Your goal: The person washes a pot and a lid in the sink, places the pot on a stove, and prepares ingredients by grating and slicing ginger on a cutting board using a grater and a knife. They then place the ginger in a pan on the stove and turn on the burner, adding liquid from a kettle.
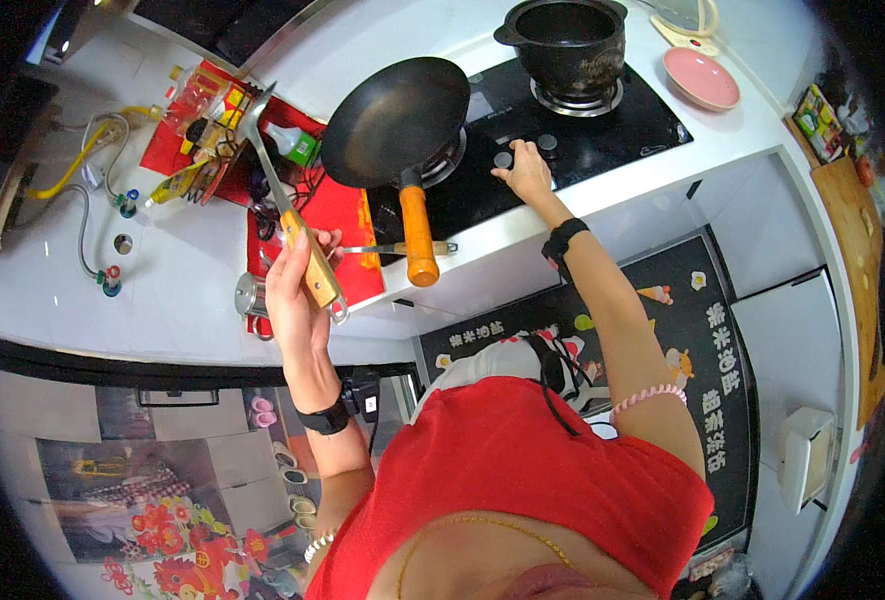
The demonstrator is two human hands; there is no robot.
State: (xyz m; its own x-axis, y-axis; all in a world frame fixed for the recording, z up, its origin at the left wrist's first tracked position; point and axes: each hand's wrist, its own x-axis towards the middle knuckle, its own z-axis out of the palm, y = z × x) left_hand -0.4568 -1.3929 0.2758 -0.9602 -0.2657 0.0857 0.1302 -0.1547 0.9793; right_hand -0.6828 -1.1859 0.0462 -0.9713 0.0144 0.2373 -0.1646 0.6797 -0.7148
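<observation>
My left hand (296, 289) grips the wooden handle of a long metal cooking utensil (285, 195). Its head, tilted up and seen nearly edge-on, could be a spatula or a ladle. With thumb and fingers around it, my right hand (529, 176) holds a control knob (502, 160) of the black glass gas hob (652, 124). A second round knob (547, 142) sits just beyond. On the left burner rests a dark wok (405, 120), its inside bare, its orange wooden handle (416, 232) pointing towards me. A black pot (574, 49) without a lid stands on the right burner.
Another wood-handled utensil (394, 249) lies partly under the wok handle. Bottles (187, 101) and a metal canister (250, 294) stand left around a red mat (334, 206). A pink plate (701, 79) is at right. Pipe valves (112, 279) rise from the left counter.
</observation>
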